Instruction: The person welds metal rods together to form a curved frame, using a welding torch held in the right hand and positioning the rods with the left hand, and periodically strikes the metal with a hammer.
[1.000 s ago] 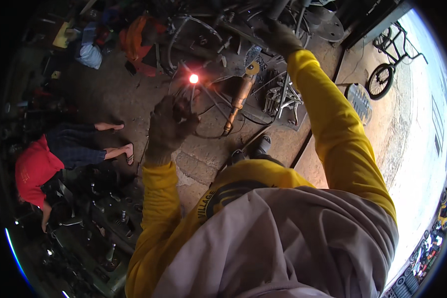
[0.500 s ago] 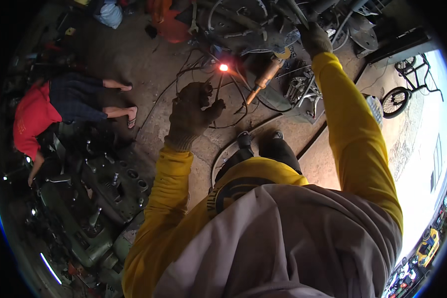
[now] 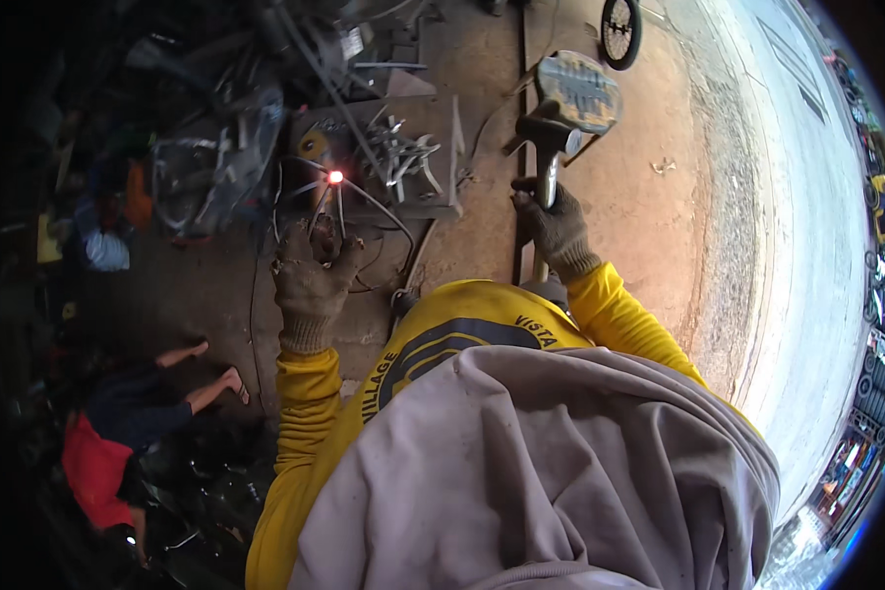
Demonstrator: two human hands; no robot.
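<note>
My left hand (image 3: 315,280), in a brown work glove, is closed on a spider-like metal rod piece. Several thin curved rods (image 3: 376,204) fan out from its red-hot glowing centre (image 3: 335,177), which sits just beyond the fingers. Which rods lie inside the grip is hard to make out. My right hand (image 3: 559,231), gloved too, wraps around the handle of a hammer (image 3: 549,135). The hammer is held head away from me, to the right of the glowing piece. Under the rods shows a copper-coloured cylinder with a yellowish round end (image 3: 314,146).
Scrap metal strips (image 3: 408,159) lie on a low board beyond my hands. A round, worn-topped stool-like object (image 3: 578,90) stands past the hammer. At the left, a person in a red top (image 3: 96,470) bends over dark machinery. A bicycle wheel (image 3: 620,31) is at the far right.
The view has swung to the right. My right arm has drawn back from the far clutter, and the hammer now shows in that hand. My left hand still holds the glowing rod piece.
</note>
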